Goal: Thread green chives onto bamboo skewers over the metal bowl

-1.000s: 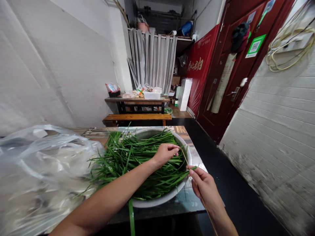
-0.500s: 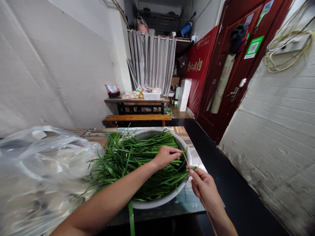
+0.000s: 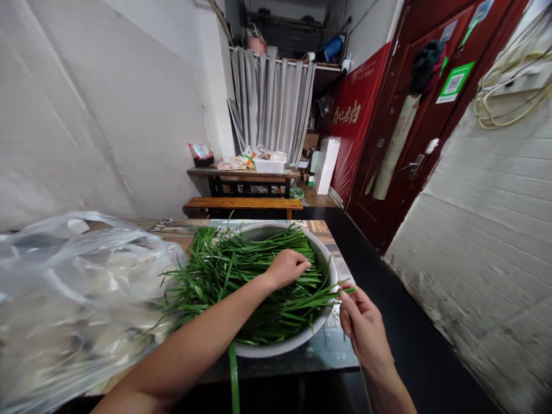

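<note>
A wide metal bowl sits on the table, heaped with long green chive leaves. My left hand rests on top of the pile near the bowl's right side, fingers curled down among the leaves. My right hand is just outside the bowl's right rim, pinching a thin wooden skewer that runs down past my wrist; a green leaf tip lies at its fingertips. One leaf hangs over the bowl's front edge.
A large clear plastic bag fills the table's left side. The table edge ends just right of the bowl, beside a dark floor aisle. Farther back stand a wooden bench and another cluttered table. A red door is at right.
My left hand let go of the skewer's top and dropped onto the chives. My right hand drew the skewer down and slightly right, clear of the bowl.
</note>
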Tool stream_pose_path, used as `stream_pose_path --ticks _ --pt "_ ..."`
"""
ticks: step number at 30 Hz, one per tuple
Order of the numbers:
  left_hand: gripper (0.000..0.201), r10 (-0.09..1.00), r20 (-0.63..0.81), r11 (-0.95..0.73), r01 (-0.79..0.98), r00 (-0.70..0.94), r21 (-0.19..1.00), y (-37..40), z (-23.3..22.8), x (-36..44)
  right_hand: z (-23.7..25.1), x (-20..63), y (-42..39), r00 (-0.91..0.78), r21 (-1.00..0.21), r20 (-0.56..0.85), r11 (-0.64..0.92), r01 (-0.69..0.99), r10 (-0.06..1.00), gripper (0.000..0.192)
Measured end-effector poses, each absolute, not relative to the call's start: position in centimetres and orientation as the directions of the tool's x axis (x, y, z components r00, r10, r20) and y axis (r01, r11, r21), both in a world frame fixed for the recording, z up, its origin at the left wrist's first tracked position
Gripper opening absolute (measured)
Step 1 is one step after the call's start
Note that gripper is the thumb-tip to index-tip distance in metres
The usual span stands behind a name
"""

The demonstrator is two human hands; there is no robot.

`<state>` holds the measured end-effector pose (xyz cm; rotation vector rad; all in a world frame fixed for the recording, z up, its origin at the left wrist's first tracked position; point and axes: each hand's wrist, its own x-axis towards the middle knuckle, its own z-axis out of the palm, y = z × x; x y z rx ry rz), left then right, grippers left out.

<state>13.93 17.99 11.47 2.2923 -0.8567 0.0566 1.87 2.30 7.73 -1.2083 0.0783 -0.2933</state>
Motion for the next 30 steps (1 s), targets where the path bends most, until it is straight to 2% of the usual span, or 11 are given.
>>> stream_pose_path --ticks 5,9,12,14,16,17,20,24,27,30 --pt "0.018 -0.684 0.182 -0.631 -0.698 0.707 0.339 18.1 9.2 15.0 7.7 1.6 2.3 0.964 -0.928 0.094 0.329 0.176 -0.250 0.027" --pt "0.016 -0.675 0.169 -0.703 -0.695 0.719 0.149 17.4 8.3 14.9 7.3 1.7 2.4 0.966 -0.930 0.089 0.326 0.167 -0.241 0.028" --pt "0.014 -0.719 0.166 -0.676 -0.735 0.674 0.055 16.8 8.5 14.5 7.2 1.6 2.4 0.972 -0.931 0.084 0.332 0.154 -0.218 0.026" --pt "0.011 -0.732 0.155 -0.667 -0.744 0.663 0.033 16.6 8.6 14.3 7.2 1.5 2.4 0.975 -0.931 0.078 0.334 0.146 -0.207 0.025" --pt "0.010 -0.705 0.171 -0.684 -0.724 0.688 0.088 16.5 8.8 14.2 7.1 1.5 2.4 0.975 -0.932 0.072 0.334 0.141 -0.211 0.026" --pt "0.010 -0.676 0.195 -0.693 -0.703 0.710 0.158 16.5 8.8 14.3 7.1 1.4 2.4 0.974 -0.932 0.068 0.334 0.139 -0.215 0.026" --pt "0.015 -0.557 0.256 -0.639 -0.605 0.790 0.475 16.5 9.1 14.6 6.8 1.4 2.2 0.977 -0.933 0.045 0.341 0.115 -0.206 0.029" --pt "0.018 -0.439 0.186 -0.374 -0.367 0.879 0.852 16.2 10.0 14.6 6.8 1.5 2.1 0.985 -0.932 0.007 0.356 0.069 -0.174 0.032" --pt "0.022 -0.422 0.069 -0.185 -0.160 0.904 0.970 16.0 10.8 14.2 7.0 1.6 2.1 0.987 -0.939 0.023 0.335 0.076 -0.159 0.030" --pt "0.026 -0.413 0.034 -0.143 -0.102 0.910 0.984 15.9 11.3 13.9 7.3 1.7 2.0 0.989 -0.951 0.026 0.303 0.070 -0.147 0.032"
